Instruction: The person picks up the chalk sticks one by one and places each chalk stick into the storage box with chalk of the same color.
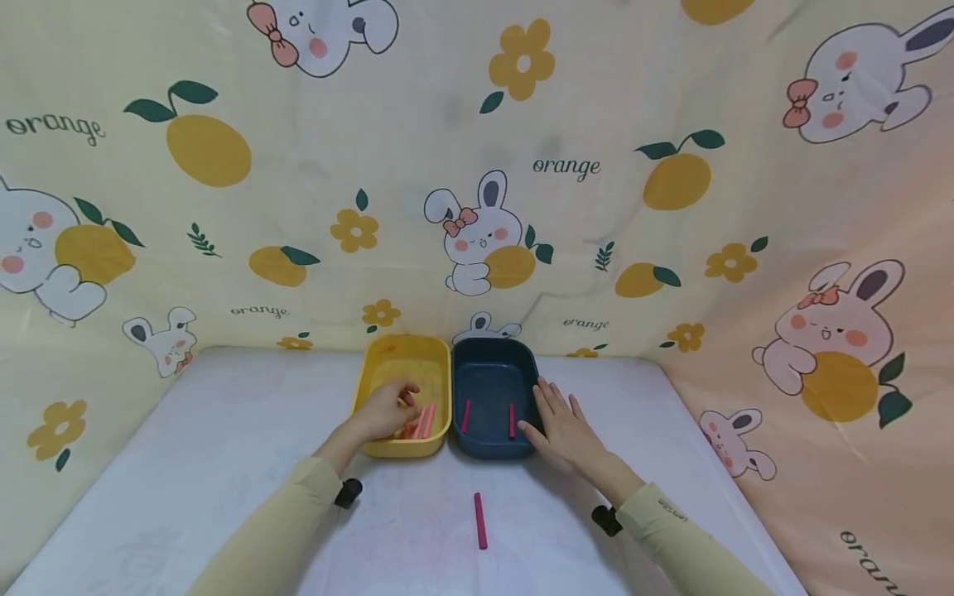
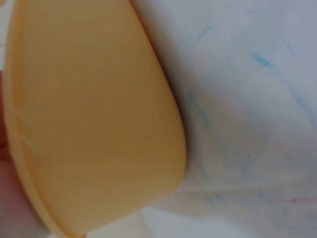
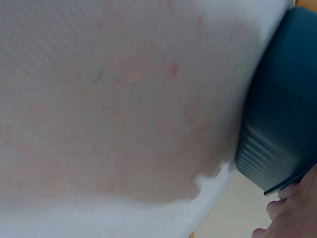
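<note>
Head view shows our left hand (image 1: 387, 407) dipped into the yellow tub (image 1: 373, 389), just left of centre frame, its fingers curled down among the pink sticks (image 1: 421, 420) that lie in the tub's near end; we judge it is pinching one, though the exact grasp is hidden by the knuckles. Our right hand (image 1: 565, 426) lies flat and relaxed, fingers straight, resting against the right wall of the dark blue tub (image 1: 492, 364) and holding nothing.

As for progress, we judge the moving of sticks from yellow to blue only partly done: two pink sticks, one (image 1: 465, 415) at the left and one (image 1: 512, 420) at the right, already stand in the blue tub, a small bunch remains in the yellow one, and a single loose stick (image 1: 480, 521) lies on the white table (image 1: 224, 463) at lower centre, well apart from both tubs.

The sticks look short, straight, slim and evenly pink, like crayons or chalk. Both tubs sit touching side by side near the table's far edge, below the rabbit-and-orange cloth (image 1: 477, 165).
</note>
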A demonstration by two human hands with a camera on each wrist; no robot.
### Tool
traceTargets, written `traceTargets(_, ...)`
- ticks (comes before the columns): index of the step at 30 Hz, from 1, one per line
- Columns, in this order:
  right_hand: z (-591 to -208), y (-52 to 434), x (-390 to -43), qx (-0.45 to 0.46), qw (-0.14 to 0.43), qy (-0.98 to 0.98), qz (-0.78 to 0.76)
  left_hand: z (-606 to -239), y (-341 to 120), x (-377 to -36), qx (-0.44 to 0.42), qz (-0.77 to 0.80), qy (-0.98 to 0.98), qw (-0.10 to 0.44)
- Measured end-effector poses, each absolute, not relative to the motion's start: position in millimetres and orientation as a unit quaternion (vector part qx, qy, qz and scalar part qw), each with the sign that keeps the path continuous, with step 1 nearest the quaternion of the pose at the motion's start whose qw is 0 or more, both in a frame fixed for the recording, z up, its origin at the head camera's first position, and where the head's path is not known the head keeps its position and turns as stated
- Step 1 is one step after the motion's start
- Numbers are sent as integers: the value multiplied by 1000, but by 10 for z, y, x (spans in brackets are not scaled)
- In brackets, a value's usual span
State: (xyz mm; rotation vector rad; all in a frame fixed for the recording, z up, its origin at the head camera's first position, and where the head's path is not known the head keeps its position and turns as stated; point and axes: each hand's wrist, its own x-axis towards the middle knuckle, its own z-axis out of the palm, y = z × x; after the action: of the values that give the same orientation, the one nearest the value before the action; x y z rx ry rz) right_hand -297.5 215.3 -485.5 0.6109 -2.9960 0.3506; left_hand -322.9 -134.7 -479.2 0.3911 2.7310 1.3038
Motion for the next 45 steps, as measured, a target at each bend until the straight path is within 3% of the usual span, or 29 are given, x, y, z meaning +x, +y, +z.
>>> traceTargets(9,-4852,2156,-2990,199,32,-973,112,-4650,-1299,-3080,106,476,873,29)
traceTargets(28,-4851,2159,-2995,201,33,-972,114,-4508,-988,-2534,161,491,855,-32)
traceTargets(45,-4866,2150,-3002,196,34,-974,112,-4594,-674,-2186,226,453,862,32)
